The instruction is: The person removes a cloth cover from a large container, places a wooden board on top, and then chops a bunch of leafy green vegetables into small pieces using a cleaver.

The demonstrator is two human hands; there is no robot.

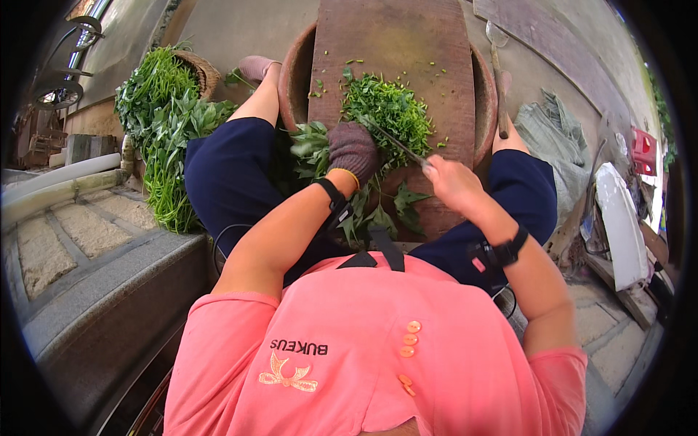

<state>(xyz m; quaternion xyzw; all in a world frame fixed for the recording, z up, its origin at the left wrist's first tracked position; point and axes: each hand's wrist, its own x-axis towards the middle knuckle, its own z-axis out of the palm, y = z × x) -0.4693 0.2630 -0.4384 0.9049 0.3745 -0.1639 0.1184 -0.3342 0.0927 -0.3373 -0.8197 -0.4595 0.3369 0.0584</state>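
Note:
My left hand [353,152], in a dark knitted glove, is closed around a bunch of leafy greens [311,148] and presses it on a wooden board [403,49]. Leaves stick out on both sides of the glove and hang toward my lap. In my right hand [455,182] is the handle of a knife [401,144]. Its blade slants up and left, close beside the glove, over a heap of chopped greens [390,109]. Small cut bits lie scattered around the heap. The board rests across a round clay-coloured basin [484,103] between my legs.
On the left, a tipped wicker basket [203,73] spills a large pile of uncut greens [172,120] beside a stone ledge [125,272]. To the right are a long-handled ladle [497,82], a crumpled woven sack [553,131] and a red plastic crate [644,151].

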